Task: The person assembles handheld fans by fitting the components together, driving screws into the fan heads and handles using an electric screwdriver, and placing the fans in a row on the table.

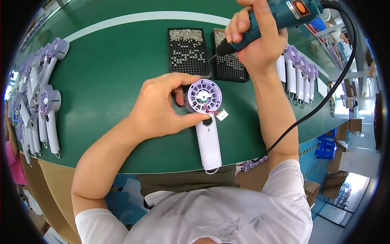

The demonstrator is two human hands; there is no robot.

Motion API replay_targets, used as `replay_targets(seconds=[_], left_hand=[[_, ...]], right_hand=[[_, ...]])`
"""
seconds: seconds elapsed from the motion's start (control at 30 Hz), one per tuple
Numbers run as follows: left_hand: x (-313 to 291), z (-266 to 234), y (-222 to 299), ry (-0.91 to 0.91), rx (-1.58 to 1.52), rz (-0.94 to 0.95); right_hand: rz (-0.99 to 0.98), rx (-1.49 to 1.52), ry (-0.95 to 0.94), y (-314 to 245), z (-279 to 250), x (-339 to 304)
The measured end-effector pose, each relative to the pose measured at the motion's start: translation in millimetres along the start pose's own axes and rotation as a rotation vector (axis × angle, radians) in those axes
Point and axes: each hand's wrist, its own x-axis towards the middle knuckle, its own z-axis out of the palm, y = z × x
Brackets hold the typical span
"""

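Note:
My left hand (160,105) grips a handheld fan (208,142) with a white handle and a round lilac head, fingers at the head and thumb by the black button. The fan lies on the green table with its handle toward me. Red and dark wires with a small white connector (222,114) stick out beside the head. My right hand (262,44) is wrapped round a teal electric screwdriver (280,18), raised over the far side of the table. Its thin bit points down and left, near two black screw trays (188,61), (230,67) with many small silver screws.
More lilac-and-white fans (48,110) are piled along the left of the table, and another row (300,75) stands at the right. The screwdriver's black cable (325,101) loops down past my right forearm. Blue stools (326,148) and cardboard boxes (335,162) are on the floor at right.

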Motion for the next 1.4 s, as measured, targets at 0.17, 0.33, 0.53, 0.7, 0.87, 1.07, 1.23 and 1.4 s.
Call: replay_targets(seconds=[0.17, 0.33, 0.53, 0.7, 0.87, 1.07, 1.23, 1.4], left_hand=[[0, 3, -4, 0.008, -0.013, -0.019], [-1, 0, 3, 0.003, 0.018, -0.026], [-1, 1, 0, 0.02, 0.021, -0.009], [-1, 1, 1, 0.022, 0.033, 0.019], [0, 1, 0, 0.022, 0.034, 0.024], [0, -1, 1, 0.022, 0.027, 0.029], [2, 0, 4, 0.016, 0.027, 0.039], [2, -3, 8, -0.002, 0.046, -0.029]], right_hand=[[0.018, 0.063, 0.054, -12, 11, -8], [-0.001, 0.051, 0.048, -13, 16, -12], [-0.088, 0.352, -0.198, 6, 13, -6], [0.042, 0.025, 0.069, 7, 11, -6], [-0.232, 0.685, -0.464, 39, -4, 14], [0.027, 0.029, 0.074, 1, 16, -12], [-0.104, 0.375, -0.184, 28, -3, 9], [-0.247, 0.707, -0.479, 31, -1, 9]])
